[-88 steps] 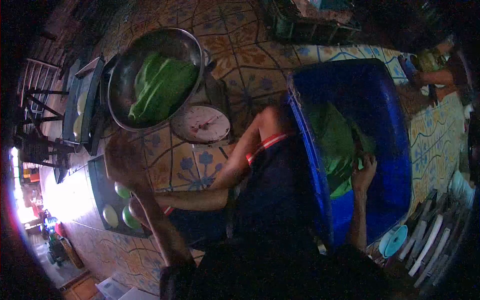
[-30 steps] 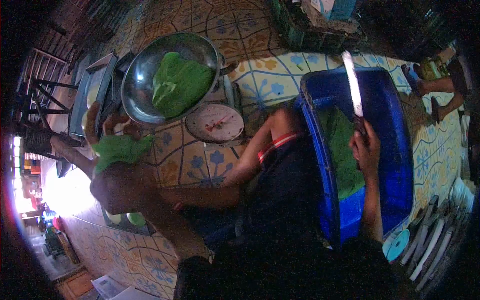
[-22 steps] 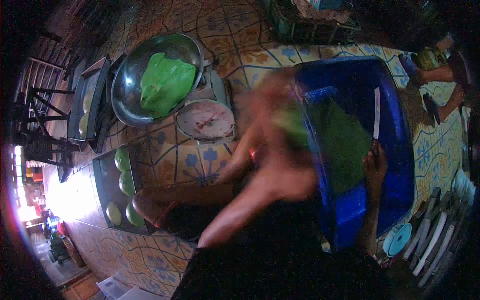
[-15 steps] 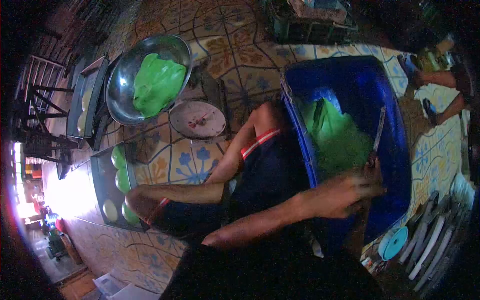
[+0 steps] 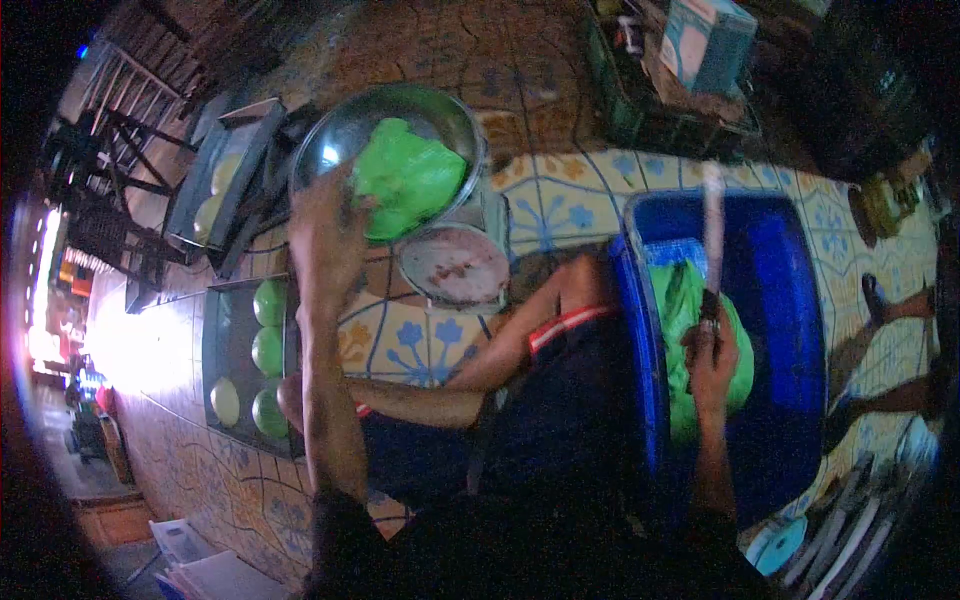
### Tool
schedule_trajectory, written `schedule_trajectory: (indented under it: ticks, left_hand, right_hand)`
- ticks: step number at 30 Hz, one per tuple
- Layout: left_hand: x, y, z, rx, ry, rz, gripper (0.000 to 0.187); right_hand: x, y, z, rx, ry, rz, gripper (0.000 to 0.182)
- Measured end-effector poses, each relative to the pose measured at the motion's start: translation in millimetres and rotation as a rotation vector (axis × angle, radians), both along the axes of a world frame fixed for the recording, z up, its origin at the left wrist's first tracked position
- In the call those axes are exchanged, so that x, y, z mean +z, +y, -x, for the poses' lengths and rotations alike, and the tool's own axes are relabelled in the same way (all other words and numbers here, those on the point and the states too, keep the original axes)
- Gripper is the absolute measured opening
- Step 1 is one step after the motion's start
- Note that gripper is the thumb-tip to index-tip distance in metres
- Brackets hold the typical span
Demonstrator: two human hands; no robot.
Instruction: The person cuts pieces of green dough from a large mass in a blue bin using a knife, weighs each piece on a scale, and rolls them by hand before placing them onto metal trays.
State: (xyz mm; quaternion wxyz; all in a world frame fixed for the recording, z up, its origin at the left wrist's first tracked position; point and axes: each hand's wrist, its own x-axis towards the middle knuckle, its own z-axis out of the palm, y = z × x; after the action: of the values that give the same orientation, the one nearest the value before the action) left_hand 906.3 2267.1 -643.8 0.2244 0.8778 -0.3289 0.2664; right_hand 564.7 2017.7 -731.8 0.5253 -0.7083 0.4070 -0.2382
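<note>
My right hand (image 5: 712,358) grips a knife (image 5: 713,240) by its dark handle, blade pointing up and away, over the blue tub (image 5: 632,330). Beneath that hand lies a large lump of green dough (image 5: 742,375) inside the tub. Blurred by motion, my left hand (image 5: 330,240) is at the near-left rim of a metal bowl (image 5: 325,130). Its fingers reach toward the flattened green dough piece (image 5: 410,180) in the bowl. The bowl rests on a weighing scale (image 5: 455,265) with a round dial.
A grey tray (image 5: 235,380) left of my legs carries several green dough balls (image 5: 267,350) and a paler one (image 5: 225,402). Behind it stands another tray (image 5: 225,185). A crate (image 5: 650,110) with a box (image 5: 707,45) is at the back. Another person's legs (image 5: 905,305) show at right.
My left hand has swung from over the tub across to the bowl on the scale. My right hand keeps the knife over the tub dough. The whole view has shifted.
</note>
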Motion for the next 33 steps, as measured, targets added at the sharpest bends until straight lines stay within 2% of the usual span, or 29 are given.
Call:
schedule_trajectory:
  ticks: [2, 4, 5, 7, 9, 11, 12, 14, 15, 16, 17, 19, 22, 24, 26, 27, 28, 30, 32, 33]
  left_hand:
    - [-7.2, -3.1, -17.9, -0.073, 0.064, -0.098, 0.029]
    - [-12.3, -7.4, -23.7, -0.11, 0.118, -0.137, 0.029]
    - [-10.1, -12.0, -25.5, -0.117, 0.13, -0.124, 0.029]
    - [-14.4, -10.2, -30.0, -0.134, 0.171, -0.068, 0.028]
    - [-19.1, -8.1, -35.6, -0.148, 0.208, 0.038, 0.027]
    - [-6.4, -11.7, -27.9, -0.21, 0.006, 0.065, 0.028]
    - [-0.7, -14.0, -21.0, -0.234, -0.09, 0.078, 0.029]
    - [3.6, -15.0, -17.2, -0.25, 0.012, 0.079, 0.026]
    - [1.4, -14.9, -21.2, -0.242, 0.037, -0.02, 0.025]
    - [-2.5, -16.1, -25.1, -0.236, 0.067, -0.118, 0.023]
    - [-15.7, -18.6, -35.5, -0.216, 0.02, -0.09, 0.019]
    - [-21.2, -18.2, -39.3, -0.225, -0.036, 0.008, 0.017]
    - [-16.3, -26.8, -35.3, -0.249, -0.083, 0.199, 0.014]
    - [-9.9, -27.8, -34.8, -0.237, -0.025, 0.277, 0.013]
    - [-2.7, -29.4, -31.9, -0.22, 0.009, 0.344, 0.008]
    - [2.5, -27.8, -30.2, -0.222, 0.061, 0.406, 0.007]
    - [9.0, -26.8, -27.2, -0.224, 0.118, 0.469, 0.005]
    - [41.3, -23.5, -16.9, -0.122, 0.113, 0.472, 0.008]
    - [64.8, -26.4, 13.5, -0.108, 0.111, 0.609, 0.021]
    - [43.0, -14.1, 20.6, -0.341, 0.19, 0.836, 0.027]
  right_hand:
    - [26.1, 23.2, -65.4, 0.214, -0.151, 0.125, 0.041]
    - [41.8, 38.2, -131.5, 0.429, -0.286, 0.403, 0.039]
    - [49.8, 46.9, -164.5, 0.474, -0.325, 0.258, 0.04]
    - [53.6, 65.6, -230.1, 0.523, -0.34, 0.157, 0.04]
    - [53.9, 82.0, -267.8, 0.522, -0.343, 0.245, 0.039]
    - [59.7, 91.7, -284.5, 0.504, -0.38, 0.307, 0.037]
    - [60.2, 92.1, -284.1, 0.485, -0.408, 0.234, 0.035]
    - [57.0, 95.4, -273.6, 0.466, -0.451, 0.083, 0.03]
    - [55.4, 96.5, -269.8, 0.461, -0.465, 0.005, 0.028]
    - [53.7, 96.5, -267.8, 0.452, -0.476, 0.011, 0.028]
    - [51.5, 95.0, -264.9, 0.441, -0.487, 0.017, 0.028]
    - [52.5, 92.7, -262.9, 0.429, -0.482, -0.015, 0.028]
    - [47.0, 97.1, -273.1, 0.492, -0.56, 0.293, 0.032]
    - [46.6, 117.5, -251.0, 0.652, -0.283, -0.012, 0.031]
    - [30.0, 137.2, -222.1, 0.718, -0.336, -0.016, 0.033]
    - [22.2, 140.2, -197.6, 0.738, -0.492, 0.035, 0.034]
    - [7.3, 140.8, -172.3, 0.818, -0.501, 0.152, 0.035]
    - [2.0, 124.1, -129.1, 0.934, -0.379, 0.141, 0.037]
    - [32.4, 106.4, -79.3, 0.94, -0.132, -0.123, 0.04]
    - [31.6, 92.6, -60.7, 0.811, -0.101, -0.122, 0.039]
